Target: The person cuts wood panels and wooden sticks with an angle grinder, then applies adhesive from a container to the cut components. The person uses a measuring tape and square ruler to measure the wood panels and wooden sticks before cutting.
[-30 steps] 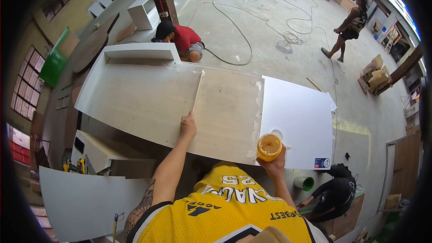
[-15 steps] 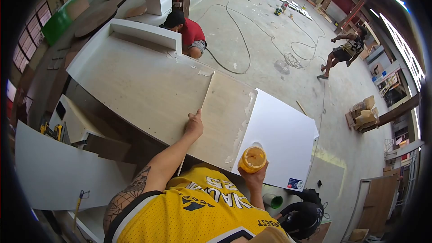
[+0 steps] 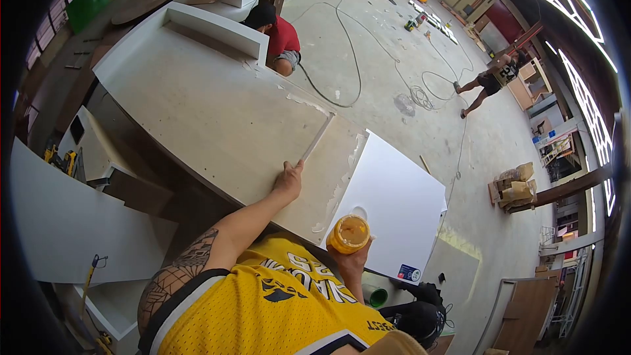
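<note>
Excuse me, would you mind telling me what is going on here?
The left hand holds a thin pale stick over a long beige panel with whitish patches. The right hand holds an open round yellow jar near a smooth white sheet. Beyond the panel, a person in a red shirt crouches.

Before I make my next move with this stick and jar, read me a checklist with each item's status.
1. Left hand holding the thin pale stick: ok.
2. Right hand holding the yellow round jar: ok.
3. Jar open, contents reachable: ok, tan material shows inside.
4. Stick's far end touching the tan flat panel: cannot tell.
5. Panel's surface clean: not ok, whitish patches lie along the glossy white sheet.
6. Panel's far side clear: not ok, a person in a red shirt crouches there.
</note>
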Available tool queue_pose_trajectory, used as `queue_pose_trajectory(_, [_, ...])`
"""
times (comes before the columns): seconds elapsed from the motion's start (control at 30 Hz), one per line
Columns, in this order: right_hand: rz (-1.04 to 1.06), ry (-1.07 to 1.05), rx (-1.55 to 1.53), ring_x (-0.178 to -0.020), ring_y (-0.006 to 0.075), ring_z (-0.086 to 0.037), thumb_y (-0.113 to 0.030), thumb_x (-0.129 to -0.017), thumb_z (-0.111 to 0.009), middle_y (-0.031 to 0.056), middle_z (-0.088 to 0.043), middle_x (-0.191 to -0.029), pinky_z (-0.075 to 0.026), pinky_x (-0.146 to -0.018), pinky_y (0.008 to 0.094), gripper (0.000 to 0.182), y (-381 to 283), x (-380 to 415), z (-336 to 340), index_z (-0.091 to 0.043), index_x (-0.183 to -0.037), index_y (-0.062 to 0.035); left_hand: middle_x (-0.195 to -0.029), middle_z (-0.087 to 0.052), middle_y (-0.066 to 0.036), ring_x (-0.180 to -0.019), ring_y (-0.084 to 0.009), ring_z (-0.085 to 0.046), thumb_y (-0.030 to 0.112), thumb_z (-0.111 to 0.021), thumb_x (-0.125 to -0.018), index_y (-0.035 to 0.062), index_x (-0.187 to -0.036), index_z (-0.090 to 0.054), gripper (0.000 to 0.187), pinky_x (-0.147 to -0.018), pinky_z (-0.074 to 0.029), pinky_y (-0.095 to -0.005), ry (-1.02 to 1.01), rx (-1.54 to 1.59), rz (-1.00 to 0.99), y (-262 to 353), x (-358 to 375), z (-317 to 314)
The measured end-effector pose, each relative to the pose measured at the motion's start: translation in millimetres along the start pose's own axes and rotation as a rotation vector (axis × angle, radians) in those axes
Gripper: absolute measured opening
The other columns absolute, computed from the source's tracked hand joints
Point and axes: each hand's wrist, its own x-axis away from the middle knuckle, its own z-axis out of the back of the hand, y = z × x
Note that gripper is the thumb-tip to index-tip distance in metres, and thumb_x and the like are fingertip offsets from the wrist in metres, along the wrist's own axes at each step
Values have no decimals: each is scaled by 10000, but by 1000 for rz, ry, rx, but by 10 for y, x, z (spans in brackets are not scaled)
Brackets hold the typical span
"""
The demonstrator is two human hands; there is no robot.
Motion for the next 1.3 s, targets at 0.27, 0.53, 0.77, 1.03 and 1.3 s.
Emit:
queue_pose_trajectory(0.27, [-1, -8, 35, -1269, 314, -648, -186, -723, -997, 144, -627, -1362, -499, -1116, 428, 926, -73, 12, 24, -444, -1454, -51, -1350, -500, -277, -1096, -453, -725, 180, -394, -1166, 129, -1672, -418, 509, -970, -630, -490, -11, -49, -58, 129, -21, -212])
queue_pose_trajectory(0.53, [7, -35, -16, -1271, 310, -645, -178, -726, -998, 141, -625, -1360, -493, -1123, 431, 925, -114, 39, 17, -444, -1456, -45, -1315, -488, -244, -1076, -442, -711, 149, -432, -1143, 195, -1658, -451, 517, -978, -618, -501, -29, -152, -151, 154, 44, -268])
queue_pose_trajectory(0.77, [-9, 11, 17, -1277, 316, -637, -184, -722, -999, 139, -625, -1343, -495, -1121, 434, 917, -166, 71, 27, -458, -1449, -45, -1250, -514, -228, -1070, -429, -705, 180, -468, -1126, 223, -1609, -551, 491, -979, -606, -501, -79, -37, -234, -44, 145, 158])
queue_pose_trajectory(1.03, [-64, 10, -13, -1281, 310, -649, -185, -692, -1015, 141, -627, -1376, -502, -1129, 431, 951, -126, 42, -6, -453, -1447, -46, -1299, -612, -306, -1172, -463, -680, 156, -541, -1072, 149, -1588, -572, 518, -1059, -568, -500, -58, 115, -232, 102, -253, -47])
queue_pose_trajectory(1.3, [-21, -39, 18, -1314, 307, -632, -151, -648, -1031, 143, -626, -1398, -494, -1150, 428, 1015, -160, 10, -49, -450, -1473, -42, -1300, -684, -345, -1252, -463, -658, 177, -575, -1055, 99, -1542, -624, 495, -1083, -542, -486, -23, 323, -61, -439, -155, 388])
